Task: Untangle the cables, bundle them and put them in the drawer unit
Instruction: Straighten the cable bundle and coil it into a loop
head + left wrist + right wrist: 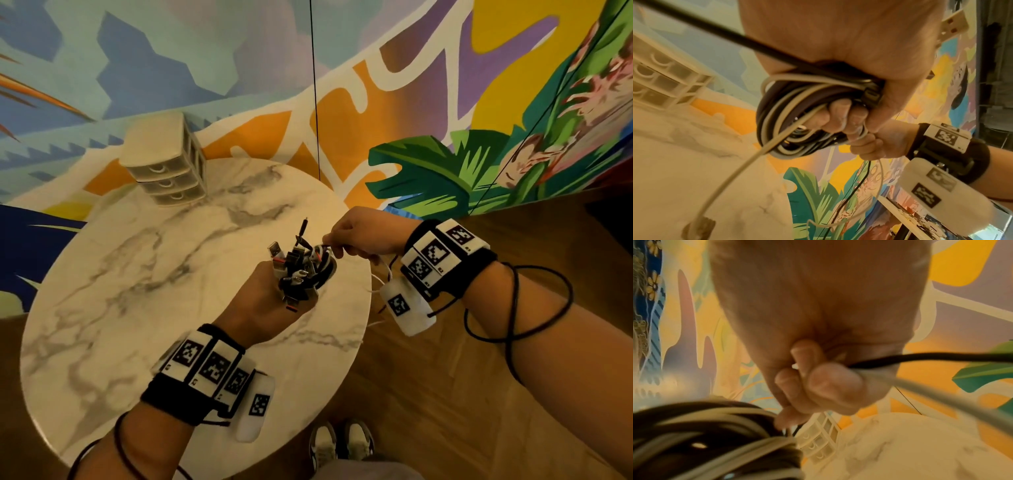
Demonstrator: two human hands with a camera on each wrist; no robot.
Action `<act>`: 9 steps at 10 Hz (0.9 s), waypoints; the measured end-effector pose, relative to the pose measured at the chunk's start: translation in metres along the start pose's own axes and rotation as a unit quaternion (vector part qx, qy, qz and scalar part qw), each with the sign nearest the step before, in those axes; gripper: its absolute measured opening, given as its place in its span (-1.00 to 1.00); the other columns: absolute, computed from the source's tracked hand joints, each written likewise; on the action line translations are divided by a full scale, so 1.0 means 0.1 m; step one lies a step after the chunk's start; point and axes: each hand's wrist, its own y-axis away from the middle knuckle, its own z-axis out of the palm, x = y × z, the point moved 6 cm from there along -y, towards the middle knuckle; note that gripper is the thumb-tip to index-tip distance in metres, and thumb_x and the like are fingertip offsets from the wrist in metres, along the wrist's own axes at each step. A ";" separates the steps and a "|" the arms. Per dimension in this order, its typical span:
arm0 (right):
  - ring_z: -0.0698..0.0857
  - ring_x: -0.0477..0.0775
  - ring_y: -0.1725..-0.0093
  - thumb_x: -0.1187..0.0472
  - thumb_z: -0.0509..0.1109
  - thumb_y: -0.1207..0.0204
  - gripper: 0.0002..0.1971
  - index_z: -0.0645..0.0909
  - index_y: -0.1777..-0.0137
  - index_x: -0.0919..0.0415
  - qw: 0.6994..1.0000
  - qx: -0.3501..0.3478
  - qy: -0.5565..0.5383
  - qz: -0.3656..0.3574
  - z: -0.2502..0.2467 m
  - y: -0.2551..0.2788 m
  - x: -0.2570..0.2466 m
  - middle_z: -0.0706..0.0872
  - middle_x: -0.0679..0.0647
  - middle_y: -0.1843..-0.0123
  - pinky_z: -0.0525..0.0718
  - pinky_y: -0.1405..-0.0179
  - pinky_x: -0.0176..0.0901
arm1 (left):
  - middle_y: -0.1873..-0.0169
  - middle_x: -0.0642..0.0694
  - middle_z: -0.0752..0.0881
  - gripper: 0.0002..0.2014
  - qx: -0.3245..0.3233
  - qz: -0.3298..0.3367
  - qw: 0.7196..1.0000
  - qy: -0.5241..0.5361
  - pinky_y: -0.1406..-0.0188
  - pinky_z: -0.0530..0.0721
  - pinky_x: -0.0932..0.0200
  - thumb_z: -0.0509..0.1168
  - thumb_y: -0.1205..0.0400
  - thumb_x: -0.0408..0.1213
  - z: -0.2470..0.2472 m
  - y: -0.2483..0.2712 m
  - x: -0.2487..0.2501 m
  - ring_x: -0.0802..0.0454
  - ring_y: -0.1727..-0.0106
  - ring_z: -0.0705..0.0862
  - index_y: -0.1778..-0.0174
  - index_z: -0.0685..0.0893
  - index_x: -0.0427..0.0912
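My left hand [281, 291] grips a coiled bundle of black and white cables [303, 269] above the right part of the marble table [137, 274], several plugs sticking up from the fist. In the left wrist view the left hand [846, 113] is closed round the coil [789, 116], and one white cable end [698, 227] hangs loose. My right hand [334, 241] pinches strands at the bundle's right side. In the right wrist view its fingers [830, 382] hold a black strand [920, 357] and a white strand [931, 389]. The drawer unit [168, 161] stands at the table's far edge, all three drawers closed.
A thin white wire [385, 274] dangles under my right wrist. A painted wall [445, 102] rises right behind the table. Wooden floor [445, 394] lies to the right, my shoes [342, 445] by the table's near edge. The drawer unit [659, 78] [818, 441] shows in both wrist views.
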 end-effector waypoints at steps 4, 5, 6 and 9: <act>0.26 -0.12 0.67 0.05 0.06 -0.74 -0.53 0.31 0.45 0.13 0.972 0.151 -0.164 -0.077 0.22 0.09 -0.43 0.34 -0.08 0.64 0.29 0.50 -0.18 | 0.40 0.03 0.63 -0.82 0.208 -0.023 0.973 0.102 0.34 0.56 0.21 0.32 -0.56 -0.53 -0.07 -0.36 -0.16 0.19 0.38 0.59 0.18 0.69 -0.13; 0.24 -0.12 0.66 -0.01 0.03 -0.74 -0.52 0.31 0.44 0.11 0.960 0.155 -0.217 -0.088 0.34 0.09 -0.43 0.34 -0.10 0.69 0.27 0.47 -0.14 | 0.62 -0.03 0.52 -0.71 0.247 -0.057 0.945 0.207 0.48 0.40 0.10 0.36 -0.55 -0.39 -0.13 -0.39 -0.19 0.03 0.56 0.45 0.49 0.58 -0.05; 0.24 -0.12 0.63 -0.01 0.03 -0.74 -0.52 0.32 0.44 0.12 0.945 0.165 -0.262 -0.104 0.38 0.14 -0.46 0.32 -0.11 0.67 0.27 0.47 -0.16 | 0.51 -0.23 0.47 -0.82 0.231 -0.073 0.921 0.304 0.46 0.41 0.10 0.37 -0.54 -0.25 -0.10 -0.37 -0.18 -0.06 0.48 0.45 0.28 0.56 -0.26; 0.37 -0.17 0.59 0.05 0.02 -0.76 -0.56 0.43 0.36 0.13 0.952 0.146 -0.234 -0.134 0.51 0.26 -0.48 0.44 -0.19 0.62 0.27 0.46 -0.34 | 0.40 -0.15 0.60 -0.83 0.172 -0.059 0.913 0.365 0.36 0.58 0.10 0.40 -0.55 -0.16 -0.09 -0.44 -0.04 -0.05 0.38 0.62 0.13 0.62 -0.19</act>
